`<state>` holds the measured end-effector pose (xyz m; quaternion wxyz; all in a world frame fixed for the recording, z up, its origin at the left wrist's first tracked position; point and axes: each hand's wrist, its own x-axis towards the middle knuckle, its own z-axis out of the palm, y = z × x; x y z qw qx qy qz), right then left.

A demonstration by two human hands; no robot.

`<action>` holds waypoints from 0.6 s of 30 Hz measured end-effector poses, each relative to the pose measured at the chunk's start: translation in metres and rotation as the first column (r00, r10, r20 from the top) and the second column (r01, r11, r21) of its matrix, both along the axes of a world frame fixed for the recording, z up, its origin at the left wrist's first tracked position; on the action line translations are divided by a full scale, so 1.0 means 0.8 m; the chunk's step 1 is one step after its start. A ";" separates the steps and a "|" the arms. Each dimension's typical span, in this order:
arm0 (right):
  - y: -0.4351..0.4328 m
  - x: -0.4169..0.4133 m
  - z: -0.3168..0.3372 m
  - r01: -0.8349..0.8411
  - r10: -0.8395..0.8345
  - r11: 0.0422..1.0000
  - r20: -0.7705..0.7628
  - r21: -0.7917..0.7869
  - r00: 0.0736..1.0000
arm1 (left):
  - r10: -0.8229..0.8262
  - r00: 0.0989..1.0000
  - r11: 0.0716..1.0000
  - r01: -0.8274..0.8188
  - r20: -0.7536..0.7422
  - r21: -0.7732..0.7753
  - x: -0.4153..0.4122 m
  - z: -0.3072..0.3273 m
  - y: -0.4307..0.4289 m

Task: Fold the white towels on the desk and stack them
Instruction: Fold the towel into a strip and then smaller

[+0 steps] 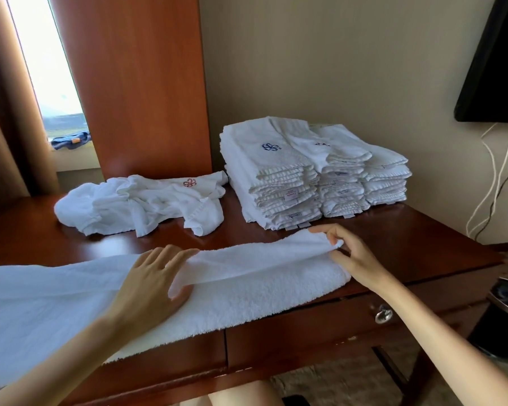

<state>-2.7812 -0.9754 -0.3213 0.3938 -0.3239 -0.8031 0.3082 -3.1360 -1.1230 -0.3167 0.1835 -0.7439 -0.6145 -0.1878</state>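
A long white towel [247,282] lies across the front of the dark wooden desk [408,244], folded lengthwise, its left end hanging past the desk. My left hand [153,282] rests on its middle and holds the upper layer's edge between thumb and fingers. My right hand [343,250] pinches the upper layer's corner at the towel's right end. Behind lie a crumpled heap of white towels [141,203] with a red emblem and two stacks of folded white towels [305,174], one showing a blue emblem.
A tall wooden panel [135,83] stands behind the heap, with a window and curtain to its left. A dark screen [493,60] hangs at the upper right with cables below. A black bin [505,312] stands right of the desk. The desk drawer has a metal knob [383,315].
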 end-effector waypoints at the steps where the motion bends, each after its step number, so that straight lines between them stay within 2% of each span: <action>1: 0.001 0.000 -0.001 0.012 -0.012 1.000 -0.020 0.003 1.000 | 0.035 0.998 0.999 -0.034 0.043 -0.022 0.000 0.000 0.002; 3: 0.008 0.007 -0.005 0.056 -0.054 0.998 -0.079 0.027 0.995 | 0.068 0.996 0.998 -0.068 0.063 -0.004 -0.001 0.001 0.002; 5: 0.011 0.018 -0.004 0.091 -0.085 0.995 -0.110 0.051 0.990 | 0.026 0.999 0.998 -0.028 0.028 0.048 0.000 0.001 0.001; 8: 0.010 0.029 -0.008 0.115 -0.117 0.991 0.024 0.074 0.993 | -0.059 0.998 0.997 0.059 0.006 0.051 0.003 0.001 -0.002; 10: 0.005 0.026 -0.009 0.123 -0.134 0.987 0.105 0.104 0.986 | -0.056 0.998 0.998 0.056 -0.002 0.011 0.003 0.000 0.000; 15: -0.004 0.002 -0.011 -0.025 -0.080 0.972 0.433 0.233 0.898 | 0.151 0.978 0.987 -0.142 0.145 -0.071 -0.011 -0.008 0.010; 18: 0.007 -0.011 -0.016 0.039 -0.136 0.973 0.434 0.225 0.891 | 0.200 0.961 0.979 -0.190 0.192 -0.073 -0.018 -0.008 0.019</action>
